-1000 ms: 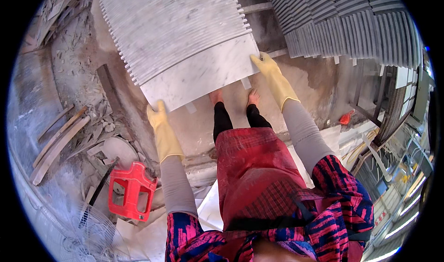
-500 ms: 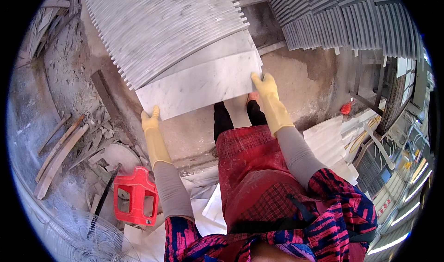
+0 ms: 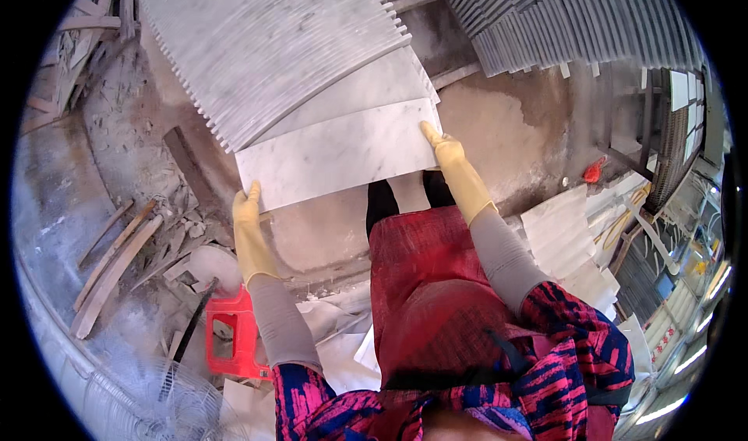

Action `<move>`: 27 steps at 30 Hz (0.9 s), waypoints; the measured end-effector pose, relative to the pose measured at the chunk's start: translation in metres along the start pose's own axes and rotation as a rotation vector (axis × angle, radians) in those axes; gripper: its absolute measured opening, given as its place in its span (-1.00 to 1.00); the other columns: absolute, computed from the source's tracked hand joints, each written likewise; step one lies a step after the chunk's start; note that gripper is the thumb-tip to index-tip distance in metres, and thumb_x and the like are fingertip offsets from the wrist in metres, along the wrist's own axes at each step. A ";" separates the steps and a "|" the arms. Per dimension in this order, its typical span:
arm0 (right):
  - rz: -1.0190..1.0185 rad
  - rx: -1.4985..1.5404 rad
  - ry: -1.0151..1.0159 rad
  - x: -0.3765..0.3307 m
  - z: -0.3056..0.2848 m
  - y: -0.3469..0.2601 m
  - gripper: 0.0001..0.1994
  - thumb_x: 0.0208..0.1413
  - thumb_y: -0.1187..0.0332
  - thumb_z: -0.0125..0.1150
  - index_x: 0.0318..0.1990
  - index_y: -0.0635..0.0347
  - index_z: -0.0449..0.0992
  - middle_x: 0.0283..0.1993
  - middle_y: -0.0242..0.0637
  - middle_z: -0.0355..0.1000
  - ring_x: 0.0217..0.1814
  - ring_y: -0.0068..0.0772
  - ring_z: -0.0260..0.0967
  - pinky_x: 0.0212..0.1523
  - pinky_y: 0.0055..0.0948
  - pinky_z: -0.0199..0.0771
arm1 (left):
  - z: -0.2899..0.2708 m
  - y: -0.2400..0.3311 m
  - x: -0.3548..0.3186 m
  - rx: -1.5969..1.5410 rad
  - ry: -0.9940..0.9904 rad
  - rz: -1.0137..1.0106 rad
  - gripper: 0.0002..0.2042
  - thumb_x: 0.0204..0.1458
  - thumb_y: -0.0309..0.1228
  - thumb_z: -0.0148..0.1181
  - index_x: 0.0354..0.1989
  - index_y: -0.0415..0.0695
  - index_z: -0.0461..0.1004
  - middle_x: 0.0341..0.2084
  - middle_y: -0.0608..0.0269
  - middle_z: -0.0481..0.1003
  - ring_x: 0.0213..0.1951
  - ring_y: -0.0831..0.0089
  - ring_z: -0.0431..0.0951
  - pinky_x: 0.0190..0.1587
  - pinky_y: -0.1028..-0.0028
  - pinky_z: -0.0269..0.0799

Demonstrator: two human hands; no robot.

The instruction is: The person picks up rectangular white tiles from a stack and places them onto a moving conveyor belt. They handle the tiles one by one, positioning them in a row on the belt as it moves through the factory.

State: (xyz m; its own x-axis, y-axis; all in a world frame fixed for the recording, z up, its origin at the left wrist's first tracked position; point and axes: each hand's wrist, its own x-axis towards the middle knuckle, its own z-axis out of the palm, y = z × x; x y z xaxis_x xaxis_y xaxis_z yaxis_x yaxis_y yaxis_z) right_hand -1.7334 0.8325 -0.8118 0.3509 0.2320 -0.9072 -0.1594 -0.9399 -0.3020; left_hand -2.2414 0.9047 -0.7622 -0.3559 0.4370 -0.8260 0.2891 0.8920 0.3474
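A pale grey-veined stone tile (image 3: 339, 154) spans the gap between my two hands, long and flat. At its left end my left hand (image 3: 247, 201), in a yellow rubber glove, grips the edge with the thumb on top. My right hand (image 3: 442, 142), gloved alike, holds the right end the same way; the fingers of both hands are mostly hidden beneath. Just beyond it lies a second tile (image 3: 351, 94), partly covered by the held one. Farther off, many similar tiles stand packed in a slanted row (image 3: 265, 44) with stepped edges.
Grey stacked slabs (image 3: 584, 24) fill the far right. Left of me lie broken stone strips (image 3: 117, 269), a dark bar (image 3: 191, 164) and a red plastic stool (image 3: 234, 336). A wire fan guard (image 3: 171, 402) is at lower left. White slabs (image 3: 561, 227) lie at my right.
The tile in my hands has come slightly nearer to me, away from the packed row, exposing more of the tile behind it. My view has shifted a little; both hands keep their hold.
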 end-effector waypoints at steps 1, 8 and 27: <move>0.002 0.007 -0.008 -0.009 -0.001 0.006 -0.04 -0.02 -0.31 0.39 0.25 0.47 0.40 0.10 0.01 0.55 0.05 -0.15 0.57 0.04 -0.27 0.57 | -0.005 -0.015 -0.001 -0.006 -0.003 0.006 -0.37 0.15 -0.04 0.34 0.19 -0.33 0.40 0.08 -0.03 0.50 0.02 0.05 0.55 -0.29 0.06 0.69; -0.147 0.090 0.016 -0.101 -0.061 -0.006 -0.35 0.09 -0.08 0.45 0.01 0.44 0.56 -0.13 -0.11 0.61 -0.21 -0.32 0.56 -0.18 -0.34 0.57 | -0.001 -0.063 -0.068 -0.219 -0.081 -0.027 -0.33 0.16 -0.07 0.31 0.29 -0.31 0.34 0.18 -0.05 0.44 0.13 0.07 0.50 0.00 0.11 0.56; -0.324 0.629 0.439 -0.256 -0.371 0.100 -0.47 0.08 0.04 0.50 0.00 0.34 0.59 -0.12 -0.23 0.61 -0.12 -0.45 0.53 -0.06 -0.41 0.51 | 0.243 0.123 -0.282 -0.213 -1.004 0.363 -0.50 0.41 -0.19 -0.13 0.42 -0.18 0.14 0.32 0.04 0.30 0.31 0.26 0.35 0.30 0.22 0.37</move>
State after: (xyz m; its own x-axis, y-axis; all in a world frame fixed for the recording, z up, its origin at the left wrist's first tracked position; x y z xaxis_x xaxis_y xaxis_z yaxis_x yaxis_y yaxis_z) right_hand -1.4963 0.5865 -0.5013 0.7751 0.2256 -0.5902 -0.4292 -0.4974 -0.7539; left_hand -1.8896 0.8633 -0.5941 0.6358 0.4713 -0.6113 0.0361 0.7729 0.6335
